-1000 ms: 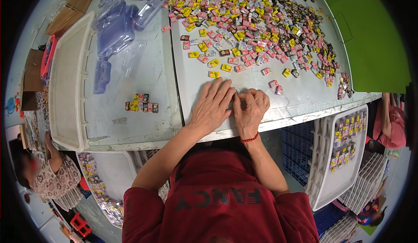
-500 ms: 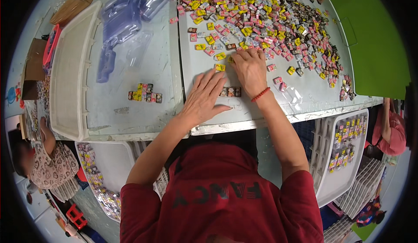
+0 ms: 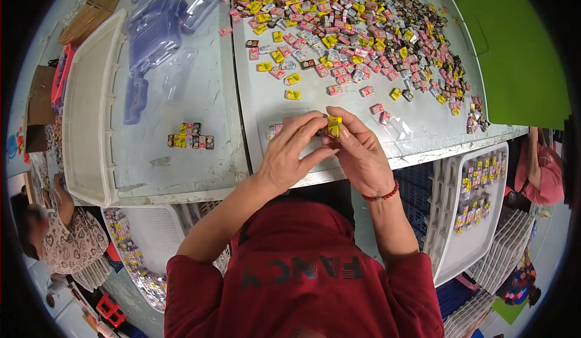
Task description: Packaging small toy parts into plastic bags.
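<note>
Between the thumb and fingers of my right hand (image 3: 367, 159) is a small yellow box (image 3: 334, 126), held above the near edge of the table. My left hand (image 3: 292, 150) is close beside it, thumb stretched out and apart from the fingers, whose tips come near the yellow box. Under and beside my left hand, a few small boxes (image 3: 273, 131) show on the table, the rest of them covered by the hand. Ahead lie loose boxes, among them a yellow one (image 3: 293, 95) and a pink one (image 3: 335, 90).
A large spread of small pink, yellow and dark boxes (image 3: 363, 35) covers the far table. To the left are a joined cluster of boxes (image 3: 192, 137), clear plastic trays (image 3: 156, 41) and a white tray (image 3: 91, 108). Racked trays (image 3: 463, 241) stand right; other people work at both sides.
Both hands have drawn nearer to me and come together. My right hand has brought a yellow box back from the loose boxes. The view has shifted slightly.
</note>
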`<state>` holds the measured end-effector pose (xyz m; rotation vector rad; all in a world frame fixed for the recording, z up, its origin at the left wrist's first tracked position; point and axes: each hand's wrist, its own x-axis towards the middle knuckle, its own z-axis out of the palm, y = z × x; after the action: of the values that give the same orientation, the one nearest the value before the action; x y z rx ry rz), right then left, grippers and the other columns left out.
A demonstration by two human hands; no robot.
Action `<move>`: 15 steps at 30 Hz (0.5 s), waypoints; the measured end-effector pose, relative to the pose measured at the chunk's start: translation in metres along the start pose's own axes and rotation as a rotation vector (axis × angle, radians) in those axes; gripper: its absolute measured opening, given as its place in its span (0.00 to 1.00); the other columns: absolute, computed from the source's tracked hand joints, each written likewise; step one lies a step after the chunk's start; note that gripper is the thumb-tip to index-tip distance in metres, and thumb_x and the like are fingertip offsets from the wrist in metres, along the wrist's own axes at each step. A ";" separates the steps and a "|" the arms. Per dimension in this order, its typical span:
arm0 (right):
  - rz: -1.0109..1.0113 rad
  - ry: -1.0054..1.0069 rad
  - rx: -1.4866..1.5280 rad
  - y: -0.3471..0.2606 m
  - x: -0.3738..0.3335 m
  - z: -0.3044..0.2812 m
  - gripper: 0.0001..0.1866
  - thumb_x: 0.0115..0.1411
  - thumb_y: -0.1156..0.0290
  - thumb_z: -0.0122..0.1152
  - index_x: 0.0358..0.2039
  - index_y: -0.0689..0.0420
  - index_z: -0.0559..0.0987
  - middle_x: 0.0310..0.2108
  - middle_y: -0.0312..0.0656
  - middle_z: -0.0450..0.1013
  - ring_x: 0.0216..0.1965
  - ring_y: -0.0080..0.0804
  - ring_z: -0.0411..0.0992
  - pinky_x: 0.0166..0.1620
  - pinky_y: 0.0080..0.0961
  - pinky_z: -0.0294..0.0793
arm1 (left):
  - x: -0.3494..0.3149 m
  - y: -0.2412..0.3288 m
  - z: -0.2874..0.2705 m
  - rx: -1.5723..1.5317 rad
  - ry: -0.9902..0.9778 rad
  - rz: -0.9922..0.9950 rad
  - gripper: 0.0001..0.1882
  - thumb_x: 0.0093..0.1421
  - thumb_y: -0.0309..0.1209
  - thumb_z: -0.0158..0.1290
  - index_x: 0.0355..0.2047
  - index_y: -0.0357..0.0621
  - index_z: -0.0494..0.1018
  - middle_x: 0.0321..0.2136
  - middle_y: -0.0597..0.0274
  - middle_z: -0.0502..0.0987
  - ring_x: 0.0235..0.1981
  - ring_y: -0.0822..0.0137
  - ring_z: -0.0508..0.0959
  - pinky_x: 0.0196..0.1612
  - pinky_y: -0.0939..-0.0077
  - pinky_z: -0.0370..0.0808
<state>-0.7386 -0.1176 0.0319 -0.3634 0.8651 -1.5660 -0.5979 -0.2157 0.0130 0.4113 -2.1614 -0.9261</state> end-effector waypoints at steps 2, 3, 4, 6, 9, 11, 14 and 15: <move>-0.026 -0.016 0.052 0.000 0.000 0.005 0.22 0.65 0.67 0.55 0.58 0.58 0.68 0.42 0.37 0.74 0.42 0.23 0.71 0.51 0.25 0.68 | 0.003 0.006 -0.003 -0.020 0.009 -0.022 0.25 0.50 0.26 0.63 0.48 0.40 0.70 0.48 0.55 0.72 0.43 0.55 0.76 0.43 0.66 0.75; -0.028 -0.023 0.052 0.000 0.000 0.005 0.22 0.65 0.67 0.55 0.58 0.58 0.68 0.42 0.37 0.74 0.42 0.23 0.71 0.51 0.25 0.68 | 0.004 0.009 -0.005 -0.043 0.016 -0.047 0.23 0.50 0.26 0.63 0.47 0.40 0.71 0.47 0.56 0.73 0.43 0.56 0.76 0.43 0.67 0.75; -0.028 -0.056 0.069 0.001 0.001 0.004 0.20 0.65 0.67 0.54 0.57 0.59 0.69 0.42 0.37 0.74 0.43 0.24 0.71 0.51 0.25 0.68 | 0.005 0.011 -0.006 -0.038 0.019 -0.043 0.23 0.50 0.26 0.63 0.47 0.40 0.71 0.47 0.56 0.73 0.43 0.56 0.76 0.43 0.67 0.75; -0.026 -0.093 0.085 0.001 0.000 0.005 0.19 0.65 0.68 0.54 0.55 0.59 0.70 0.42 0.38 0.74 0.43 0.24 0.71 0.52 0.26 0.67 | 0.007 0.016 -0.007 -0.033 0.103 -0.008 0.19 0.50 0.24 0.62 0.44 0.40 0.73 0.43 0.58 0.76 0.40 0.59 0.77 0.40 0.71 0.76; -0.043 -0.012 0.052 0.004 -0.006 0.009 0.15 0.65 0.67 0.55 0.50 0.60 0.74 0.41 0.37 0.75 0.43 0.23 0.71 0.51 0.28 0.68 | 0.008 0.020 -0.010 0.031 0.110 0.043 0.15 0.49 0.23 0.62 0.39 0.40 0.75 0.37 0.61 0.78 0.36 0.61 0.79 0.37 0.73 0.77; -0.094 -0.017 -0.002 0.004 -0.008 0.010 0.12 0.64 0.67 0.57 0.45 0.60 0.76 0.38 0.37 0.76 0.41 0.22 0.72 0.49 0.25 0.69 | 0.007 0.026 -0.012 0.026 0.113 0.025 0.14 0.49 0.22 0.62 0.38 0.40 0.75 0.36 0.61 0.78 0.35 0.61 0.79 0.37 0.73 0.77; -0.173 0.068 -0.066 0.008 -0.013 0.014 0.10 0.64 0.68 0.58 0.42 0.60 0.77 0.36 0.36 0.76 0.38 0.21 0.72 0.47 0.20 0.70 | 0.007 0.030 -0.013 -0.019 0.106 -0.009 0.14 0.49 0.22 0.62 0.38 0.39 0.76 0.36 0.60 0.79 0.35 0.61 0.80 0.37 0.73 0.77; -0.174 0.068 -0.065 0.009 -0.015 0.013 0.10 0.64 0.68 0.58 0.42 0.60 0.77 0.36 0.36 0.76 0.38 0.21 0.72 0.47 0.20 0.70 | 0.007 0.031 -0.013 -0.060 0.097 -0.025 0.14 0.49 0.22 0.62 0.38 0.38 0.76 0.36 0.59 0.79 0.35 0.61 0.80 0.37 0.73 0.77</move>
<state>-0.7202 -0.1076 0.0383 -0.4440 0.9599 -1.7219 -0.5932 -0.2043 0.0446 0.4453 -2.0405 -0.9626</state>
